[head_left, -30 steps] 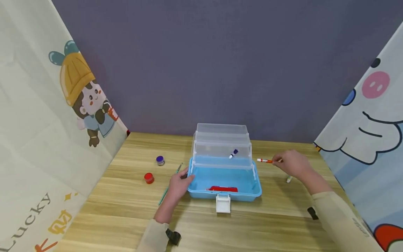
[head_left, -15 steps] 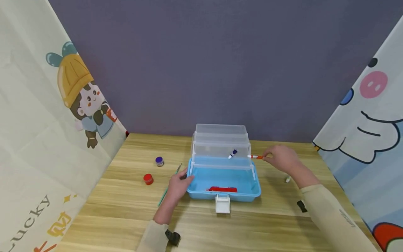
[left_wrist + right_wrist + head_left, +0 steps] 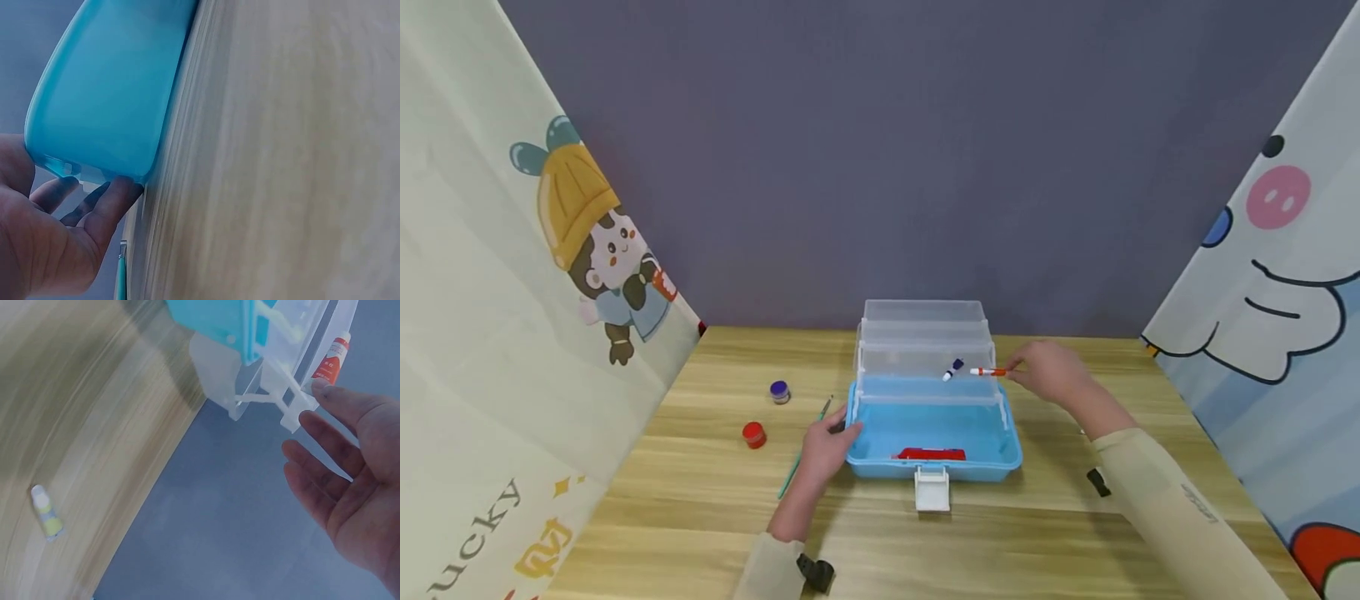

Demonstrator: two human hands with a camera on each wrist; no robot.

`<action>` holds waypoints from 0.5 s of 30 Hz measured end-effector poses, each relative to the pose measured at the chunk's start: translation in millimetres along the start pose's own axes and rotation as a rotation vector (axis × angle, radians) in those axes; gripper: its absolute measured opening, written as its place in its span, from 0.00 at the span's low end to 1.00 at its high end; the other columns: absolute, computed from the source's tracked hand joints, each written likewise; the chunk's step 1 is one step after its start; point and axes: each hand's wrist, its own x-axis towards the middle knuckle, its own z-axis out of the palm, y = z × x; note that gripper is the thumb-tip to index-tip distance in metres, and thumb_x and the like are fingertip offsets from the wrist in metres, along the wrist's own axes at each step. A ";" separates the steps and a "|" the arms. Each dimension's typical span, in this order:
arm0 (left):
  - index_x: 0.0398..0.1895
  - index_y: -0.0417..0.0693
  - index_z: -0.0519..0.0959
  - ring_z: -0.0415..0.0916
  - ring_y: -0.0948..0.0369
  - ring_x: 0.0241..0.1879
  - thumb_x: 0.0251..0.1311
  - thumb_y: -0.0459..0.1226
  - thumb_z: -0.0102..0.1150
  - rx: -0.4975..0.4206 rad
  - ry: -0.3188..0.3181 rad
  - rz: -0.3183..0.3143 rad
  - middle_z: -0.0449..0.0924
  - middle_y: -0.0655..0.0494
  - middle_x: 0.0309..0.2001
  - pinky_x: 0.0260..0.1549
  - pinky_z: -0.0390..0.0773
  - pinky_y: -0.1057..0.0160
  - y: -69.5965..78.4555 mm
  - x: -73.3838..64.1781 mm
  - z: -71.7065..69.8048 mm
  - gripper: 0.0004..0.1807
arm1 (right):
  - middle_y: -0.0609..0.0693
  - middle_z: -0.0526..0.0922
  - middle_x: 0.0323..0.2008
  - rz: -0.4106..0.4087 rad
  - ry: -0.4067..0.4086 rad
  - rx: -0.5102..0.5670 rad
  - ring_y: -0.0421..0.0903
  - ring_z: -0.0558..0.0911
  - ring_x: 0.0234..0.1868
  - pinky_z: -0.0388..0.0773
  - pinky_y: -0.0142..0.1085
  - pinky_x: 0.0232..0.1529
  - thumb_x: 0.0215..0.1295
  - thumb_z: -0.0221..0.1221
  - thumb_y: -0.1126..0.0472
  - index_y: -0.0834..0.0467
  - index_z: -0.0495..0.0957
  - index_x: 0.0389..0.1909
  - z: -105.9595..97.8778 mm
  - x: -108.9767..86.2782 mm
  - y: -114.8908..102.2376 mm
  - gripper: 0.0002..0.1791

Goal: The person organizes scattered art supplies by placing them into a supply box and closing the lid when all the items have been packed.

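while the left hand (image 3: 823, 448) grips the left end of the light-blue plastic box (image 3: 887, 421), thumb over its rim, the right hand (image 3: 1051, 372) pinches the small orange-and-white tube (image 3: 988, 372) at the right side of the translucent plastic trays (image 3: 898, 361), near the small purple-and-white tube (image 3: 953, 370); a long red tube (image 3: 931, 454) lies inside the box; 2 round jars, purple-lidded (image 3: 780, 392) and red-lidded (image 3: 754, 435), stand on the wooden bench (image 3: 970, 542).
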 end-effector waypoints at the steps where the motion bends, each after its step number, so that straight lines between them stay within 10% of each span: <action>1: 0.62 0.46 0.76 0.65 0.46 0.64 0.60 0.40 0.66 -0.006 0.001 -0.002 0.73 0.44 0.62 0.59 0.68 0.48 -0.2 -0.5 -0.3 0.26 | 0.50 0.86 0.37 -0.003 -0.006 -0.002 0.49 0.83 0.34 0.81 0.44 0.29 0.61 0.66 0.58 0.54 0.88 0.36 -0.2 2.3 -2.7 0.06; 15: 0.62 0.47 0.75 0.65 0.46 0.64 0.60 0.41 0.65 -0.009 -0.010 -0.004 0.72 0.46 0.62 0.58 0.69 0.48 -0.8 -1.7 -4.8 0.26 | 0.48 0.86 0.36 -0.040 -0.017 0.006 0.47 0.83 0.33 0.81 0.43 0.31 0.59 0.68 0.60 0.54 0.87 0.35 -6.8 21.4 -31.6 0.04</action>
